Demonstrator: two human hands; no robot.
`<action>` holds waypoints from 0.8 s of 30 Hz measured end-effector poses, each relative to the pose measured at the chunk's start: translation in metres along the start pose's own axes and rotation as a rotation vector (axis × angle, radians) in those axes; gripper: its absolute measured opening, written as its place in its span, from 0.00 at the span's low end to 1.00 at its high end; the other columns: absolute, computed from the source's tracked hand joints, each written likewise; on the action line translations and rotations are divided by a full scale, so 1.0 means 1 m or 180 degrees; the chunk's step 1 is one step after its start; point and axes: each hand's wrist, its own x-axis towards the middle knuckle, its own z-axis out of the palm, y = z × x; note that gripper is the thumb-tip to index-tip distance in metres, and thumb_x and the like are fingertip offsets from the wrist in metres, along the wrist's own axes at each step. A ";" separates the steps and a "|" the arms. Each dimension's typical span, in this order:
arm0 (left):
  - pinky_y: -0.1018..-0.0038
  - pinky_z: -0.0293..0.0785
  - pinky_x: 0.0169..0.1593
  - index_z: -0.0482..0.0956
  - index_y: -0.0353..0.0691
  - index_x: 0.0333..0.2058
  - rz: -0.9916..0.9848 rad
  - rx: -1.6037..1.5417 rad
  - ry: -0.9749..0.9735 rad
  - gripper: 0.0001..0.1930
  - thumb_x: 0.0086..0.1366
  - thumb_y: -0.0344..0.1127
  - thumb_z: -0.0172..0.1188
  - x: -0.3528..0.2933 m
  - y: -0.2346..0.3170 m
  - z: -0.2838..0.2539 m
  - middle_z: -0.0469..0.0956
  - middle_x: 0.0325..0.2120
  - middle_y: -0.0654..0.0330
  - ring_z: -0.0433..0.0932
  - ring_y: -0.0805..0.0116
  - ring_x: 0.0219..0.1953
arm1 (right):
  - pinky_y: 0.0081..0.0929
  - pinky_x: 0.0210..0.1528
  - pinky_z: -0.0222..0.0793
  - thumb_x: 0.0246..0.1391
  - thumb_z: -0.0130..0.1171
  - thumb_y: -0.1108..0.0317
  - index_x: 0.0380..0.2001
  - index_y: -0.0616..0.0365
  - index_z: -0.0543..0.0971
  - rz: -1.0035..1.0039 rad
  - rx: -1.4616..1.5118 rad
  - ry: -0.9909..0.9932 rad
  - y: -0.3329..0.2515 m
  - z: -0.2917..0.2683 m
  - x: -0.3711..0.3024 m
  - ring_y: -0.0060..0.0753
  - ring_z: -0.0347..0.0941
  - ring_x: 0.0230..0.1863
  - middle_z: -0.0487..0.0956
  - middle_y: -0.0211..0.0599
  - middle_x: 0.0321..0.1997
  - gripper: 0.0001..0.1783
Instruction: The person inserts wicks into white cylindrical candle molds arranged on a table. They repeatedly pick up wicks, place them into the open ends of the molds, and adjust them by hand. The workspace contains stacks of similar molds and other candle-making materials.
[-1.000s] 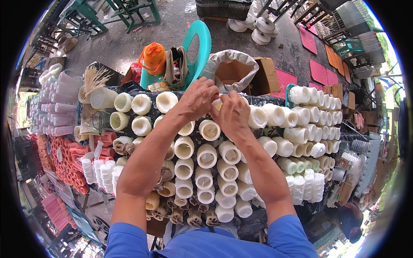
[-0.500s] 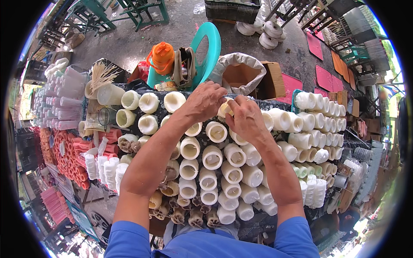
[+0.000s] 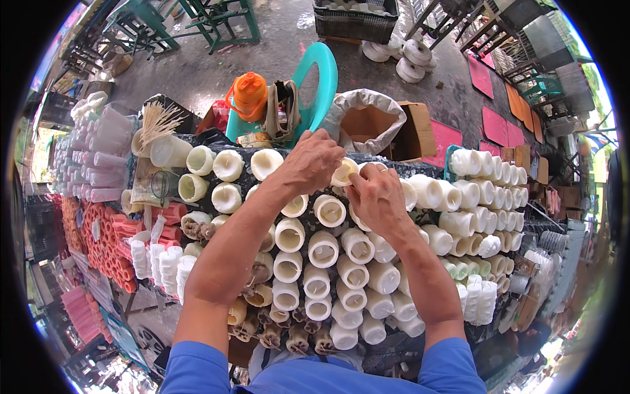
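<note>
A cream hollow pillar candle [image 3: 344, 172] stands between my hands at the far side of the table, its open top showing. My left hand [image 3: 316, 159] is closed in a pinch at the candle's left; what its fingertips hold, if anything, is too small to make out. At the candle's right edge, my right hand [image 3: 379, 196] has bent fingers gripping the rim. Rows of similar hollow candles, several with thin wicks showing, surround both hands, such as a candle [image 3: 329, 211] just below them.
Bundled wick sticks [image 3: 159, 123] rise from a cup at the left, near red wax pieces [image 3: 108, 230]. Beyond the table are a teal chair [image 3: 323, 82] with an orange jug [image 3: 249, 96], and a sack-lined box [image 3: 369, 117]. White carved candles [image 3: 466, 162] line the right.
My right hand has shifted slightly right and down, uncovering more of the candle's top. My left hand has drawn a little away from it. The candles have not been rearranged.
</note>
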 end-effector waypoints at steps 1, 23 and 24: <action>0.60 0.69 0.58 0.89 0.39 0.43 -0.0054 -0.0005 -0.0073 0.08 0.66 0.30 0.68 0.001 0.000 0.000 0.86 0.37 0.57 0.79 0.56 0.50 | 0.47 0.46 0.70 0.61 0.68 0.63 0.35 0.58 0.86 0.0110 0.0062 -0.0069 0.000 0.000 0.002 0.46 0.80 0.39 0.81 0.42 0.35 0.09; 0.60 0.72 0.58 0.88 0.37 0.45 0.0114 -0.0013 0.0284 0.13 0.62 0.24 0.65 0.000 0.006 -0.003 0.86 0.37 0.57 0.80 0.56 0.49 | 0.46 0.47 0.69 0.59 0.70 0.65 0.38 0.60 0.86 0.0075 0.0123 -0.0285 -0.001 -0.007 -0.004 0.48 0.82 0.35 0.83 0.42 0.33 0.10; 0.60 0.72 0.58 0.87 0.37 0.46 0.0099 -0.0033 0.0311 0.14 0.61 0.23 0.65 -0.002 0.005 -0.005 0.85 0.38 0.57 0.80 0.55 0.49 | 0.46 0.47 0.69 0.58 0.71 0.66 0.38 0.60 0.86 0.0137 0.0138 -0.0269 -0.003 -0.013 -0.008 0.48 0.82 0.35 0.83 0.41 0.32 0.09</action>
